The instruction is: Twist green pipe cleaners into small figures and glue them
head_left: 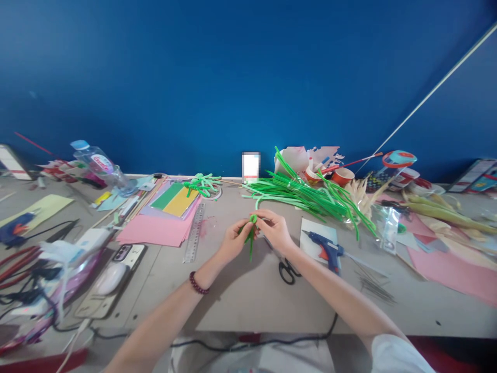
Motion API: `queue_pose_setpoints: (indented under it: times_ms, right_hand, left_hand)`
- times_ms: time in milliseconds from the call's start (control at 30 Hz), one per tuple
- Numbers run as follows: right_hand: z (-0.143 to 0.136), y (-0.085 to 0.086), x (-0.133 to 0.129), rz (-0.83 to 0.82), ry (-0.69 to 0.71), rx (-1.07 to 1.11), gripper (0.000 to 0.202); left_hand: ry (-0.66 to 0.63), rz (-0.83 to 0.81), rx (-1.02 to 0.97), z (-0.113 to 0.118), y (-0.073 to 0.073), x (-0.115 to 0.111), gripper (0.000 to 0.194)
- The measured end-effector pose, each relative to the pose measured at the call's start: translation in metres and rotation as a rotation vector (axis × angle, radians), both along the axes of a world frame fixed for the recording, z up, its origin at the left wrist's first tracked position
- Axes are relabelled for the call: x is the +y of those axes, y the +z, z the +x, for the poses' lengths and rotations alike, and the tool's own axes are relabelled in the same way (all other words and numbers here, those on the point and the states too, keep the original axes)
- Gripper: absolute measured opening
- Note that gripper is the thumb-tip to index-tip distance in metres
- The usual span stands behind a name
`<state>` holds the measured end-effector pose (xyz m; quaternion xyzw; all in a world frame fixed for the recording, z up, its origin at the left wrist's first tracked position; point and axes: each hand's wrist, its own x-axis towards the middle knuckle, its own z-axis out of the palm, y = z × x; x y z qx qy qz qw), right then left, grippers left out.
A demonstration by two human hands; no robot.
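Both hands meet over the middle of the table, fingers pinched round green pipe cleaners (pixel 251 247). My left hand (pixel 233 239), with a dark bead bracelet at its wrist, grips them from the left. From the other side, my right hand (pixel 276 233) pinches the looped top, and a paler green stem sticks up behind the fingers. The fingertips partly hide how the stems are joined. Under my right forearm lie black-handled scissors (pixel 287 272), partly covered. A big pile of green pipe cleaners (pixel 310 194) rests just beyond my right hand.
Right of the scissors, a blue glue gun (pixel 325 249) lies on white paper. A clear ruler (pixel 194 233) and pink paper (pixel 155 230) are to the left, near a phone (pixel 112 280). A plastic bottle (pixel 99 163) leans by the blue wall. A black cable (pixel 248 346) runs along the front edge.
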<state>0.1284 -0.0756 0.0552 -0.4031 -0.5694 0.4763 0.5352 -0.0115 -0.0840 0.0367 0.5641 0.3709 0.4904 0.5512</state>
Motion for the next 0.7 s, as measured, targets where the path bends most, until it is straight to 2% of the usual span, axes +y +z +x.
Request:
queue_pose_setpoints:
  times_ms: [67, 133, 300, 367, 467, 700]
  right_hand:
    - [0.001, 0.000, 0.003, -0.106, 0.079, 0.131, 0.020]
    - [0.003, 0.002, 0.004, -0.125, 0.099, 0.194, 0.019]
    - [0.007, 0.009, 0.005, -0.070, 0.126, 0.124, 0.016]
    - [0.008, 0.012, 0.004, -0.087, 0.147, 0.096, 0.019]
    - [0.008, 0.015, 0.004, -0.129, 0.179, 0.068, 0.022]
    - [0.016, 0.018, 0.009, -0.225, 0.300, 0.035, 0.022]
  left_hand:
    - [0.095, 0.094, 0.075, -0.002, -0.002, 0.001, 0.031]
    - [0.209, 0.236, 0.192, -0.006, -0.004, 0.003, 0.027]
    - [0.400, 0.720, 0.464, -0.016, -0.008, 0.010, 0.021]
    - [0.452, 0.865, 0.532, -0.018, -0.009, 0.012, 0.022]
    - [0.482, 0.949, 0.601, -0.018, -0.010, 0.012, 0.023]
    - [0.434, 1.022, 0.803, -0.023, -0.016, 0.012, 0.028]
